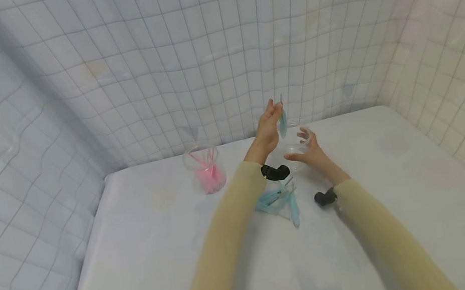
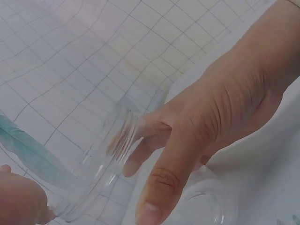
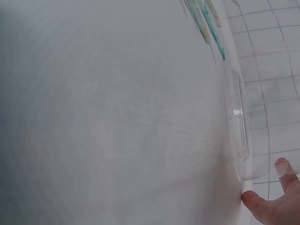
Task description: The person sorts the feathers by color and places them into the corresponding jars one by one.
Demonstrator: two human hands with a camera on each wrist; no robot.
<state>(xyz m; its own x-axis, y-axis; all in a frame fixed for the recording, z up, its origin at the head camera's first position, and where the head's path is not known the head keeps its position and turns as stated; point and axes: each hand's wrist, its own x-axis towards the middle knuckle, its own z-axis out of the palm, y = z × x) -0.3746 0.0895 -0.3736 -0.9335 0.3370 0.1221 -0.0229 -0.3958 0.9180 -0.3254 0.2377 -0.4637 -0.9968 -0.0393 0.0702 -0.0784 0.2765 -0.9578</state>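
Observation:
My left hand (image 1: pixel 267 128) is raised and pinches a light blue feather (image 1: pixel 283 124), its tip pointing down at the mouth of a clear jar (image 1: pixel 292 146). In the left wrist view, the feather (image 2: pixel 37 154) slants toward the rim of the jar (image 2: pixel 101 164). With thumb and fingers spread around its side, my right hand (image 1: pixel 312 152) holds the jar on the table. The right wrist view catches the jar's base (image 3: pixel 239 124) and part of the right hand (image 3: pixel 276 206). A loose pile of blue feathers (image 1: pixel 271 201) lies in front of the jar.
To the left stands another clear jar (image 1: pixel 193 164) with pink feathers (image 1: pixel 210 178) inside. The white table (image 1: pixel 139 251) ends at a grid-patterned curtain (image 1: pixel 184 71) that hangs behind it and along both sides.

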